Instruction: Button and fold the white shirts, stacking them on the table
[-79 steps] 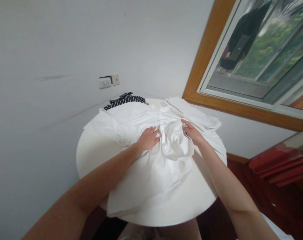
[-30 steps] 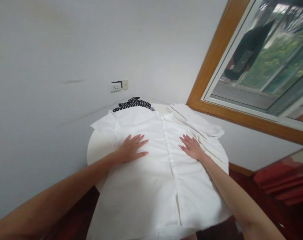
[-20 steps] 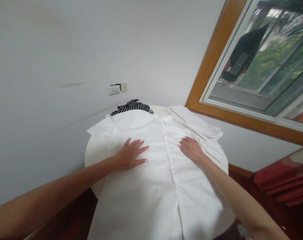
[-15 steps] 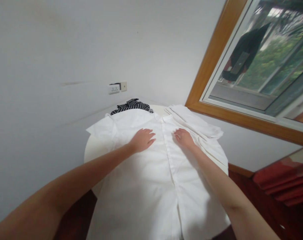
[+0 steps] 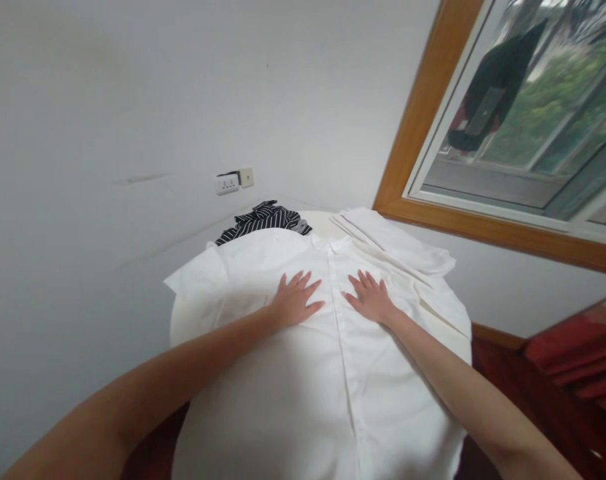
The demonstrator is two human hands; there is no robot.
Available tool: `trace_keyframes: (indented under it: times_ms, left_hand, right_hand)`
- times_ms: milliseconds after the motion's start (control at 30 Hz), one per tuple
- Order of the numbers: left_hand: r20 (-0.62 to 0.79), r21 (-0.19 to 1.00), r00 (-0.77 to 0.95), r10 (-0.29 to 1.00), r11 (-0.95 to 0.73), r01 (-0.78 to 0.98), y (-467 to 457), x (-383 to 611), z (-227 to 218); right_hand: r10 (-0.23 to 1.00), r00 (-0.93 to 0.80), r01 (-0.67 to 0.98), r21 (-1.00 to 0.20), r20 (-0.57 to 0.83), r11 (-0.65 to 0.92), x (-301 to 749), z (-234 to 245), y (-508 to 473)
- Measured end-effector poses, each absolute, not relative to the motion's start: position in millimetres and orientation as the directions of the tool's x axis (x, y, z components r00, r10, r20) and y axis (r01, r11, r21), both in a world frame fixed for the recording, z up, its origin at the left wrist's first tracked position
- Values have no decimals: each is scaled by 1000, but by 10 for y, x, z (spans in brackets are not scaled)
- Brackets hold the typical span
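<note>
A white short-sleeved shirt [image 5: 283,373] lies spread over a round white table [image 5: 183,323], its collar toward the wall and its front placket running down the middle. On the chest, left of the placket, my left hand [image 5: 297,300] lies flat with fingers spread. My right hand [image 5: 371,298] rests palm down on the other side of the placket, fingers also apart. Neither hand grips the cloth. The shirt's lower edge runs out of view at the bottom.
Behind the shirt's left shoulder sits a crumpled black-and-white striped cloth [image 5: 263,220]. Folded white cloth [image 5: 397,243] lies at the table's back right. A wall with a socket [image 5: 227,184] stands behind; a wood-framed window [image 5: 407,153] and red curtain [image 5: 577,350] are to the right.
Both hands have flattened, their fingers spreading wider on the shirt. They sit a little lower in view, and the right hand's fingers are no longer curled. The camera view has shifted slightly.
</note>
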State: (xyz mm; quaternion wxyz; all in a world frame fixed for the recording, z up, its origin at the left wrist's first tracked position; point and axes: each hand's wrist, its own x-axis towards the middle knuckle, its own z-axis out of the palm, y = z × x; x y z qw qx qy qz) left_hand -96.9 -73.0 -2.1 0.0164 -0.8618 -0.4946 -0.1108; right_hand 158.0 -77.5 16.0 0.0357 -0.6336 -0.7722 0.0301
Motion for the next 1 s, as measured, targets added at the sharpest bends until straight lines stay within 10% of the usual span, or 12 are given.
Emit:
trace_keyframes:
  times_ms: [267,833,1000]
  left_hand:
    - [341,14,485,805,-520,854,-95,-733,295]
    - [185,58,386,904,-402,914,-421,-780,91]
    - [346,-1,394,851,-420,908,-142,-611,387]
  right_hand:
    - [961,-218,972,-46,172,228,1386,390,-253]
    - [990,-134,986,-111,-43,128,1408,193,-724]
    - [980,-161,986,-30,113,165,1272,493,-509]
